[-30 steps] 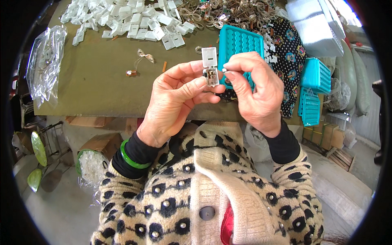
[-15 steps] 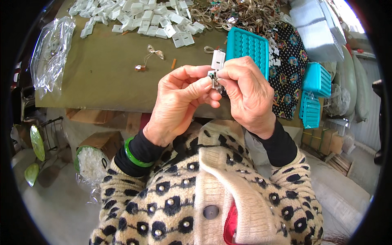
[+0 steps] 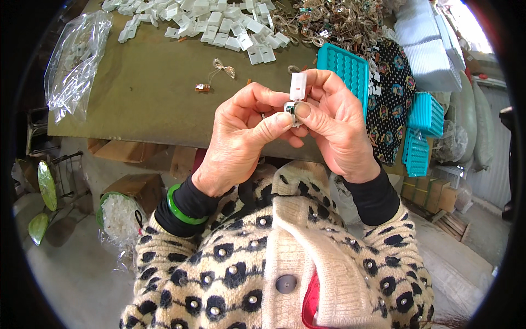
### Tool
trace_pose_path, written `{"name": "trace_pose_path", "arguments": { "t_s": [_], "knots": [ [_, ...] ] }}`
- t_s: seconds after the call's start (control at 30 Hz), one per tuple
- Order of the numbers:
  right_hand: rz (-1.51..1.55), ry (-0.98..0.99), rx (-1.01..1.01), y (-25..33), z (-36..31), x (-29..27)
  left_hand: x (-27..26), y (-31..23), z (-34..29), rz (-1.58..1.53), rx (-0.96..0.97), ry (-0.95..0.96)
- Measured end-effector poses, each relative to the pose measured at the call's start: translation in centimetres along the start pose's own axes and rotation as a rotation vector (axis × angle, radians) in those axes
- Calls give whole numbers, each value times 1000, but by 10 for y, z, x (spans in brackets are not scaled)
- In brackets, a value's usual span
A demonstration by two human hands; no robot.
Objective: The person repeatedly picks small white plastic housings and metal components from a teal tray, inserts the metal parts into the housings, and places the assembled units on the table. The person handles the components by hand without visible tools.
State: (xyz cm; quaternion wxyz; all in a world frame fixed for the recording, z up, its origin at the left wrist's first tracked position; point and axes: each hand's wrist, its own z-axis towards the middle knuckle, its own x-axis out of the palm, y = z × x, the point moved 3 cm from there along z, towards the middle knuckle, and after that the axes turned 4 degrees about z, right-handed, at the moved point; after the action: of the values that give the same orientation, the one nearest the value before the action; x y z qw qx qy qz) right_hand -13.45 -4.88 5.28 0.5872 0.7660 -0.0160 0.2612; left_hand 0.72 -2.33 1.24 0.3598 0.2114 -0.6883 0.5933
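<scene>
Above the table's near edge, both my hands hold a small white plastic case (image 3: 298, 85) with its lid flipped up and away. A little green circuit board (image 3: 290, 109) shows in its lower half, partly covered by my thumbs. My left hand (image 3: 238, 137) pinches the lower half from the left, thumb in front and fingers behind. With its thumb pressed on the hinge area, my right hand (image 3: 345, 129) grips from the right, its fingers curled behind the lid. The inside of the lower half is mostly hidden.
White cases (image 3: 219, 24) are heaped at the back, beside tangled wires with boards (image 3: 339, 22). One board (image 3: 203, 88) with coiled wire (image 3: 223, 68) lies left of my hands. A teal tray (image 3: 350, 63) and patterned cloth (image 3: 388, 118) are right; a clear bag (image 3: 79, 66) is left.
My right hand has turned from a fingertip pinch at the case's side to its thumb pressing across the front, fingers behind the lid. The left hand keeps its pinch. The view has shifted slightly.
</scene>
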Motion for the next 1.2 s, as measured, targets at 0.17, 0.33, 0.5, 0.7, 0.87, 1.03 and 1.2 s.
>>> {"name": "trace_pose_path", "arguments": {
  "t_s": [0.17,0.33,0.5,0.7,0.87,1.03,1.2],
  "knots": [
    [-215,35,-69,6,3,0,-3,1,1,11,-60,-2],
    [-415,-133,-284,7,2,-6,-5,4,-1,-54,-100,-15],
    [-724,-103,-575,8,2,-3,-5,4,0,-120,-108,-2],
    [-575,-201,-538,5,2,-1,-4,2,1,-151,-104,-6],
    [-869,-196,-839,7,3,6,1,3,3,-85,20,-45],
    [-723,50,-785,12,2,4,2,5,3,-120,-45,-80],
    [-853,32,-851,2,-6,3,7,14,6,-340,-117,0]
  ]
}}
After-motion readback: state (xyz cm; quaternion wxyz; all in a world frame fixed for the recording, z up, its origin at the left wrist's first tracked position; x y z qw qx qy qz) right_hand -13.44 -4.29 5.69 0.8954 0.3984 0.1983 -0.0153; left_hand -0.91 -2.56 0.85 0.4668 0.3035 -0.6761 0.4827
